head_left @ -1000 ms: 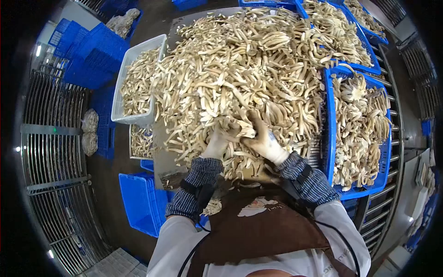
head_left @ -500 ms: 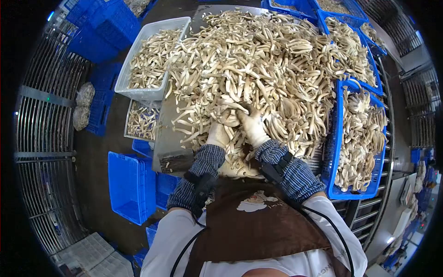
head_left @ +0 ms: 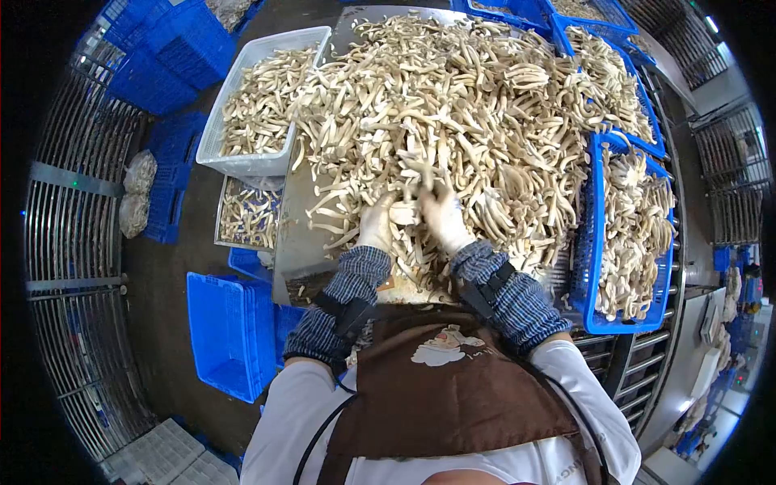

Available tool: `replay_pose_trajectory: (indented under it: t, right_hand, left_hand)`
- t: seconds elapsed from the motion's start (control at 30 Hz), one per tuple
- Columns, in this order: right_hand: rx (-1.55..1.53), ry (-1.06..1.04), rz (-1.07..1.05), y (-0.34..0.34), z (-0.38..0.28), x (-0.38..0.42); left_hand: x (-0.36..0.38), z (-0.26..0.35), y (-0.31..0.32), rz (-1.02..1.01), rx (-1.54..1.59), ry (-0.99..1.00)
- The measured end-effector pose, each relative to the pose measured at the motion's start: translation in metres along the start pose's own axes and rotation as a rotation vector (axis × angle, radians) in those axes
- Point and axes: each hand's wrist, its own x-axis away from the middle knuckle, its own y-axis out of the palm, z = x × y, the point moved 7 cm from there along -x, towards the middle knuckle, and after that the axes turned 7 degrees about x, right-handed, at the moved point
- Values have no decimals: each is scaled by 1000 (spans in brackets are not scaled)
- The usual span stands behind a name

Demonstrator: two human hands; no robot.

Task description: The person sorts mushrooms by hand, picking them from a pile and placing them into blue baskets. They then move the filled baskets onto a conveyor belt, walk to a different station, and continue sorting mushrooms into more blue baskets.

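A large heap of pale, long-stemmed mushrooms [head_left: 453, 105] covers the metal table [head_left: 303, 214] before me. My left hand [head_left: 377, 224], in a white glove with darkened fingertips, is closed at the near side of the heap on the end of a pale mushroom [head_left: 404, 213]. Just across from it is my right hand [head_left: 442, 220], gloved alike, its fingers curled inward and smeared by motion. A blurred mushroom [head_left: 417, 168] lies just beyond the right fingertips. Loose stems and crumbs surround both hands.
At the left stands a white tub [head_left: 212, 145] of mushrooms, with a smaller tray [head_left: 220, 222] below it. Blue baskets [head_left: 594, 242] filled with mushrooms line the right side, by a roller rack [head_left: 647, 356]. An upright blue crate [head_left: 230, 335] stands at lower left.
My hands have drawn slightly apart, the right one now blurred. The mushroom pieces between them have shifted. The whole view has tilted a little.
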Motion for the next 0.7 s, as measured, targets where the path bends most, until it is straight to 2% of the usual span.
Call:
replay_pose_trajectory:
  t: [0.03, 0.07, 0.13, 0.17, 0.2, 0.27, 0.3, 0.37, 0.4, 0.47, 0.53, 0.57, 0.6, 0.63, 0.67, 0.7]
  right_hand:
    - [-9, 55, 215, -1, 47, -20]
    - [-209, 37, 227, -3, 32, -10]
    - [-84, -48, 115, 12, 39, -16]
    - [48, -76, 66, 15, 24, -12]
    - [-46, -69, -49, 21, 15, -7]
    - [108, -156, -83, 15, 3, -7]
    - [-137, -16, -27, 13, 11, -6]
    - [-124, 76, 63, 7, 11, -4]
    - [-359, 246, 84, 7, 12, 4]
    - [-290, 170, 117, 7, 19, 0]
    - [-370, -5, 3, 15, 22, -4]
    - [-394, 2, 11, 12, 7, 5]
    - [-394, 3, 13, 14, 21, 0]
    - [-137, -170, 129, 6, 31, -7]
    - [124, -337, 245, -2, 33, -7]
    - [413, -354, 280, -16, 11, 7]
  left_hand:
    - [-1, -2, 0, -71, 44, -58]
    - [4, 1, 1, -128, -5, -181]
    - [-27, -11, -29, -46, -89, -148]
    - [-12, -6, -18, -136, -66, -210]
    - [5, 5, 1, -258, 78, -150]
    - [2, 8, -3, -332, -36, -124]
    - [0, 9, -7, -298, -68, -112]
    - [4, 12, -12, -234, -124, -132]
    - [3, 12, -13, -234, -123, -134]
    - [-3, 15, -18, -130, -94, -84]
    - [-21, 3, -28, -187, -56, -149]
    - [-15, 5, -24, -197, -13, -182]
    - [-6, 10, -16, -207, 28, -214]
    - [0, 17, -11, -210, 27, -216]
    - [5, 27, -9, -172, -142, -131]
    - [8, 35, -8, -136, -308, -46]
